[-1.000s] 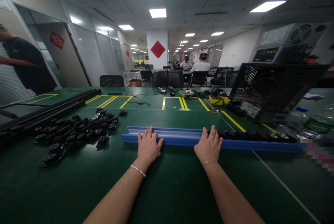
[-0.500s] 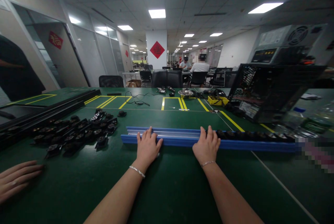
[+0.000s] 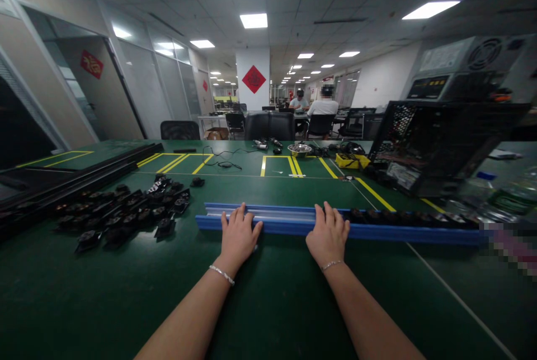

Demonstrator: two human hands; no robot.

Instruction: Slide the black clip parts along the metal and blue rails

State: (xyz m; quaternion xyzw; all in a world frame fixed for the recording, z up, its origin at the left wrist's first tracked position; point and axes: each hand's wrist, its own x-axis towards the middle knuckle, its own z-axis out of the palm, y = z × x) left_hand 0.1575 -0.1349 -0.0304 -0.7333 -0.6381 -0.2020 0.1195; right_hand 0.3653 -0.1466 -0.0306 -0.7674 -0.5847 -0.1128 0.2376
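A long blue rail [image 3: 285,220] lies across the green table [image 3: 268,304] in front of me. My left hand [image 3: 238,235] rests on the rail near its left end, fingers stretched flat over the edge. My right hand [image 3: 328,235] lies on the rail's middle, fingers spread flat too, holding nothing. A row of several small black parts [image 3: 403,217] sits in the rail's channel to the right of my right hand.
A heap of several black parts [image 3: 126,212] lies at the left, with long black rails [image 3: 79,173] behind it. A black open computer case [image 3: 440,145] stands at the right. Cables, a metal bowl [image 3: 299,149] and a yellow box [image 3: 351,161] sit farther back. People sit at distant desks.
My right hand has slid a little to the left along the blue rail. Another person's hand that lay on the table at the far left half a second ago is gone.
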